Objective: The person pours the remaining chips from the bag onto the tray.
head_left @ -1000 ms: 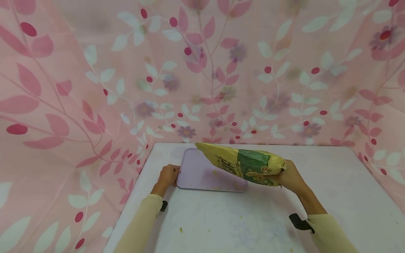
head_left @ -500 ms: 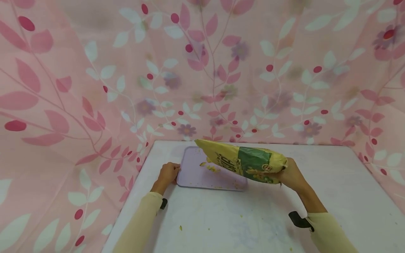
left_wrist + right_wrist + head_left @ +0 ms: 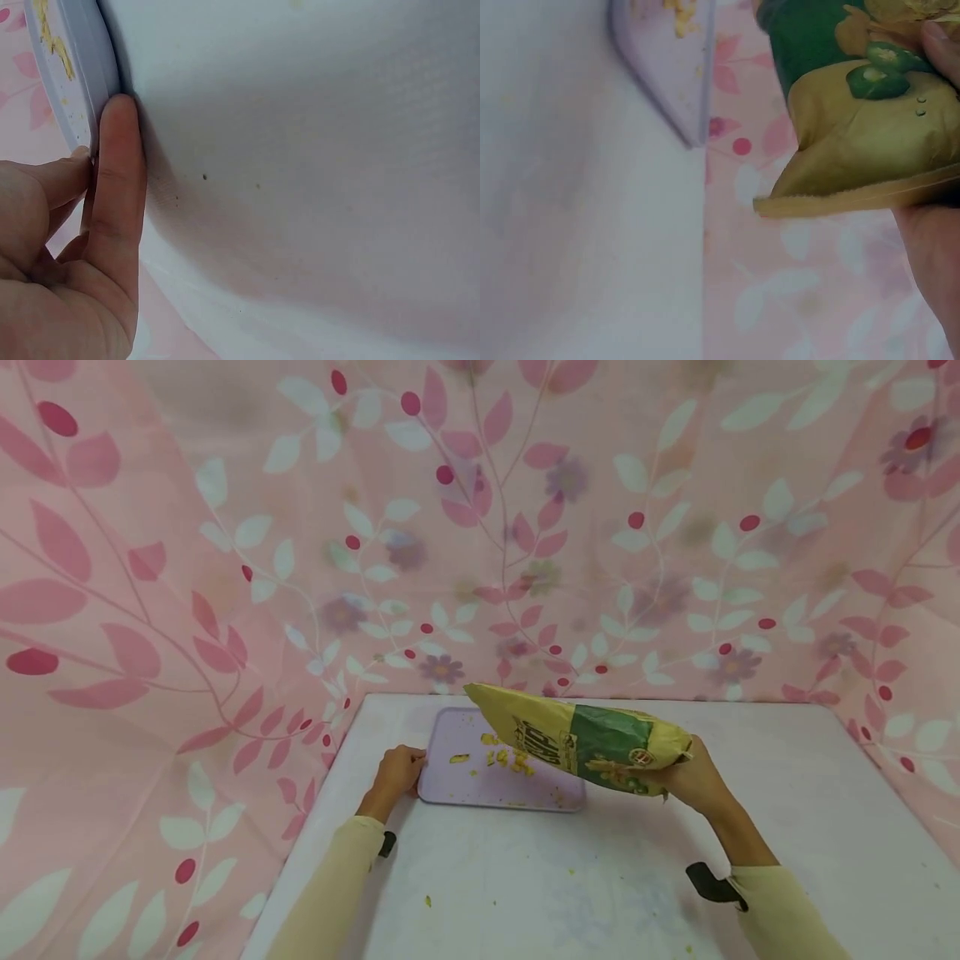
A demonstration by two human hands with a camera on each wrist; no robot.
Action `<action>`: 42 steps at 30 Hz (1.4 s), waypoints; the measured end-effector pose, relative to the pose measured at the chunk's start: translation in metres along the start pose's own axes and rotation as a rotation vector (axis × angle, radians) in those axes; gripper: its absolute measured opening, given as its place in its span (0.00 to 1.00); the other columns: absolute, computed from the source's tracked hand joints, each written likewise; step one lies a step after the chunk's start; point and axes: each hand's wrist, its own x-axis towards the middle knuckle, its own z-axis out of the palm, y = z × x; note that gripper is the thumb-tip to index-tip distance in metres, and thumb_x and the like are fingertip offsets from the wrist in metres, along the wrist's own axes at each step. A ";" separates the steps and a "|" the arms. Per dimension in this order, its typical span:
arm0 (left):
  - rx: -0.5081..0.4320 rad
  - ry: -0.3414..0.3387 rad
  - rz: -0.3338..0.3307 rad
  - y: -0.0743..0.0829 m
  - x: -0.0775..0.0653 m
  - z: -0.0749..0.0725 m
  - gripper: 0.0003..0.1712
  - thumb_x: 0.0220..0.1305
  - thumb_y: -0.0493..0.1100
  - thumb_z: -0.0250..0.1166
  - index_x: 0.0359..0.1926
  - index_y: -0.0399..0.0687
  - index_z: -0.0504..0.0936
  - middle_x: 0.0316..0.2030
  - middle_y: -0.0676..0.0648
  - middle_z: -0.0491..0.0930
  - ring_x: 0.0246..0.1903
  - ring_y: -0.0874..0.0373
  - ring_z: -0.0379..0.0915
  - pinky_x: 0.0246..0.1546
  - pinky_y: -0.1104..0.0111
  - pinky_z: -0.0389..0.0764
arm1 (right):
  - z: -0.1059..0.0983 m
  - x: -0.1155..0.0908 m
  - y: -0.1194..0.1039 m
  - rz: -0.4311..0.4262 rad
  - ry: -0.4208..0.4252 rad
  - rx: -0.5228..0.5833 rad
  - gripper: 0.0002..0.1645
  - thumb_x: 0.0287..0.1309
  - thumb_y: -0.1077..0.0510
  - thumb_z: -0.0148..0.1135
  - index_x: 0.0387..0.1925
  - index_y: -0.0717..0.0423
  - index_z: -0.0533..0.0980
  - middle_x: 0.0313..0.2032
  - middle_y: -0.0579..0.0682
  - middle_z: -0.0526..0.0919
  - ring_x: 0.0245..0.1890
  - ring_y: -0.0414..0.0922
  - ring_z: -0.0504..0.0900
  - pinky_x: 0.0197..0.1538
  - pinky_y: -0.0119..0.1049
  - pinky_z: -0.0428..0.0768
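A yellow and green snack bag is held tilted above the lilac tray, its narrow end towards the upper left. My right hand grips the bag's wide end; in the right wrist view the thumb lies on the bag. Yellow snack pieces lie scattered on the tray, below the bag's left part. With thumb and fingers my left hand pinches the tray's left edge. The left wrist view shows the thumb at the rim and a finger against the outer side of the tray.
The tray stands on a white-covered table with small yellow-green crumbs on it. A pink floral curtain hangs behind the table and along its sides.
More snack pieces have fallen from the bag onto the tray and spread across its middle. The bag has shifted slightly right with my right hand. My left hand stays at the tray's edge.
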 end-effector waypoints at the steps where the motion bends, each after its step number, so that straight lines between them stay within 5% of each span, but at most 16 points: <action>1: 0.000 0.002 0.000 0.000 0.000 0.000 0.18 0.67 0.37 0.62 0.57 0.41 0.81 0.47 0.36 0.82 0.12 0.59 0.76 0.15 0.68 0.77 | -0.001 0.000 0.000 -0.021 0.002 0.007 0.37 0.44 0.67 0.77 0.59 0.63 0.74 0.47 0.47 0.83 0.45 0.31 0.80 0.39 0.31 0.81; 9: 0.020 0.007 0.005 -0.002 0.004 0.001 0.18 0.67 0.37 0.63 0.57 0.42 0.81 0.48 0.36 0.82 0.13 0.59 0.76 0.17 0.69 0.77 | 0.002 -0.001 0.002 -0.005 -0.014 -0.117 0.31 0.43 0.65 0.78 0.52 0.65 0.78 0.43 0.57 0.85 0.41 0.29 0.80 0.41 0.32 0.81; 16: 0.013 0.010 -0.003 -0.001 0.001 0.000 0.18 0.67 0.38 0.63 0.56 0.41 0.81 0.47 0.36 0.82 0.13 0.59 0.76 0.17 0.68 0.77 | -0.001 0.002 -0.001 -0.052 -0.011 0.066 0.34 0.45 0.69 0.75 0.57 0.65 0.75 0.45 0.44 0.84 0.42 0.33 0.82 0.37 0.33 0.82; 23: 0.007 0.008 -0.002 0.000 0.000 -0.002 0.17 0.67 0.37 0.62 0.57 0.41 0.81 0.44 0.36 0.83 0.12 0.59 0.76 0.16 0.69 0.77 | 0.003 -0.001 0.007 0.009 -0.031 -0.131 0.30 0.43 0.60 0.79 0.50 0.62 0.80 0.42 0.55 0.85 0.42 0.34 0.81 0.42 0.33 0.81; 31: -0.014 -0.011 -0.024 0.002 -0.001 -0.003 0.18 0.68 0.37 0.61 0.57 0.41 0.80 0.44 0.36 0.83 0.15 0.58 0.77 0.16 0.68 0.78 | -0.002 -0.002 0.007 -0.008 0.003 -0.039 0.36 0.43 0.65 0.78 0.57 0.63 0.76 0.48 0.58 0.82 0.45 0.30 0.79 0.43 0.30 0.80; 38: -0.001 -0.011 -0.001 0.003 0.000 -0.003 0.18 0.68 0.38 0.62 0.57 0.41 0.81 0.42 0.37 0.84 0.14 0.60 0.77 0.16 0.69 0.77 | -0.002 -0.004 0.010 0.021 0.008 -0.123 0.30 0.42 0.60 0.80 0.50 0.61 0.80 0.42 0.54 0.85 0.41 0.29 0.80 0.40 0.30 0.80; 42: 0.005 -0.008 0.008 0.003 -0.001 -0.003 0.18 0.67 0.37 0.62 0.57 0.40 0.81 0.42 0.38 0.84 0.14 0.60 0.77 0.16 0.69 0.77 | -0.005 -0.002 0.007 -0.046 0.019 0.005 0.35 0.44 0.66 0.77 0.57 0.63 0.75 0.47 0.54 0.83 0.45 0.33 0.81 0.43 0.30 0.81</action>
